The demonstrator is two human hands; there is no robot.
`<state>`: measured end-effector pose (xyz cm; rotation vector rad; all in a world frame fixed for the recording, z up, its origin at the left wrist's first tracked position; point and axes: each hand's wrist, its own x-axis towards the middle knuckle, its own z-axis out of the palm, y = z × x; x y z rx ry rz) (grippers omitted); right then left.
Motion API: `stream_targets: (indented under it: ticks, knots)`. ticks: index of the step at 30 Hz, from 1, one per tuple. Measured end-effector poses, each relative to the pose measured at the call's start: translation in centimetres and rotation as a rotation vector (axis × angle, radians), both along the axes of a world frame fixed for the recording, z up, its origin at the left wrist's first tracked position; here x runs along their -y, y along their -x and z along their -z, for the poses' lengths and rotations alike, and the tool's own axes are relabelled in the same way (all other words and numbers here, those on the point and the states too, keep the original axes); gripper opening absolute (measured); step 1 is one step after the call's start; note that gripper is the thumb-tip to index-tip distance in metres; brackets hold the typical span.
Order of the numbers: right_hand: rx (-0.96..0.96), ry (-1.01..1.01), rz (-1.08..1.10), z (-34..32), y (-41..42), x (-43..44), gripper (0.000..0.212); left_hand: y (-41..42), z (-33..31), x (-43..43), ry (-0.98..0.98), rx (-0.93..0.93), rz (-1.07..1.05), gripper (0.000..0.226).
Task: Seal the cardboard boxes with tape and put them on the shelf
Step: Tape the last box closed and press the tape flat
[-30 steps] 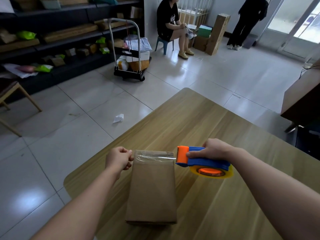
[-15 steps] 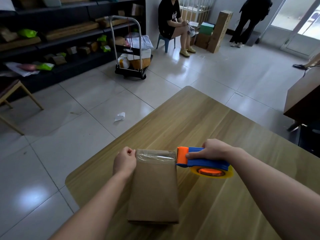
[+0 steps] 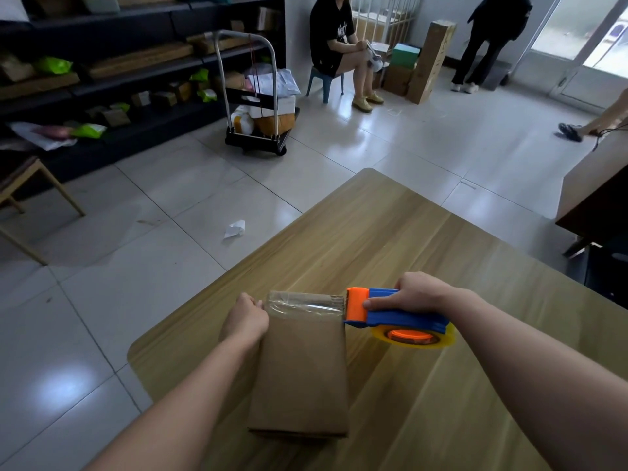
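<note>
Left hand (image 3: pixel 246 322) gripping cardboard box (image 3: pixel 299 375) left edge, right hand (image 3: pixel 414 294) grasping tape dispenser (image 3: pixel 404 317) at right edge

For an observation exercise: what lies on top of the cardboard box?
Clear tape crosses the far end of the cardboard box, running to the tape dispenser. Its contents are hidden.

A wooden table (image 3: pixel 390 232) bears one flat cardboard box (image 3: pixel 300 372).

Loaded trolley (image 3: pixel 252 141) on tiled floor (image 3: pixel 102 317); paper scrap (image 3: pixel 235 229) nearby; seated person (image 3: pixel 334 42) beyond.
</note>
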<state>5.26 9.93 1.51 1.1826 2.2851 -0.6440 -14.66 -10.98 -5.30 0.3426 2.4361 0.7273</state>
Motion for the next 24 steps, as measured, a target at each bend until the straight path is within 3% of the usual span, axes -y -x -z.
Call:
stream_targets:
  ticks: [2, 4, 6, 8, 10, 14, 18, 24]
  knots:
    - [-0.004, -0.001, 0.005, 0.0, 0.0, 0.1, 0.083, -0.5, -0.5, -0.3, -0.099, -0.251, 0.072, 0.027]
    - [-0.005, -0.003, 0.009, 0.0, 0.0, 0.1, 0.083, -1.5, -0.9, -0.6, -0.220, -0.446, 0.275, 0.046]
    - [-0.008, 0.002, 0.011, -0.1, 0.0, 0.2, 0.081, -3.0, -1.2, -0.8, -0.122, -0.480, 0.600, 0.083]
    - [-0.003, -0.001, 0.010, -0.3, -0.1, 0.3, 0.079, -4.1, -0.8, -0.8, 0.106, -0.505, 0.831, 0.108]
    - [-0.003, 0.000, 0.014, -0.2, -0.1, 0.3, 0.079, -4.4, -0.7, -0.8, 0.254, -0.524, 0.912, 0.112]
    - [-0.007, -0.007, 0.017, 0.0, -0.3, 0.2, 0.082, -4.5, -1.5, -0.9, 0.343, -0.528, 0.947, 0.114]
    - [-0.009, 0.005, 0.018, 0.2, -0.3, 0.2, 0.079, -6.1, -1.5, -1.1, 0.299, -0.543, 1.069, 0.108]
    - [-0.050, 0.035, 0.036, 0.0, -1.1, -0.1, 0.085, -5.9, -1.4, -1.3, 0.278, -0.513, 1.082, 0.111]
